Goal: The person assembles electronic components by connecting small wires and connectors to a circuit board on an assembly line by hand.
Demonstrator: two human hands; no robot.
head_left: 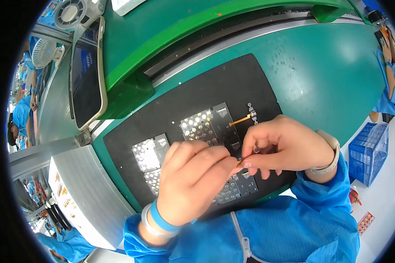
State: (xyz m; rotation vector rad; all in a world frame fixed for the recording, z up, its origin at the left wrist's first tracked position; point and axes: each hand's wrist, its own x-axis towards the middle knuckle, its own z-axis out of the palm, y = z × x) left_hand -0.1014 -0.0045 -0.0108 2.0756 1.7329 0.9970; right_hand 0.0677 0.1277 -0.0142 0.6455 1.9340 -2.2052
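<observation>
Over a black mat [245, 79], my two hands meet fingertip to fingertip. My left hand [195, 182] is closed, its thumb and forefinger pinching one end of a small orange-brown strip [240, 164] that looks like a flex cable. The other end is in the pinch of my right hand [281, 147], where a bit of metal shows between the fingers; most of the piece is hidden. Just beyond lies an orange flex cable [240, 120] with a small metal part at its end. Circuit boards [226, 120] with rows of round silvery spots lie under and around my hands.
The mat rests on a green worktable [311, 65]. A screen [87, 79] stands at the far left, above a stack of white sheets or trays [90, 188]. A blue plastic basket [368, 153] is at the right. Co-workers in blue sit at both sides.
</observation>
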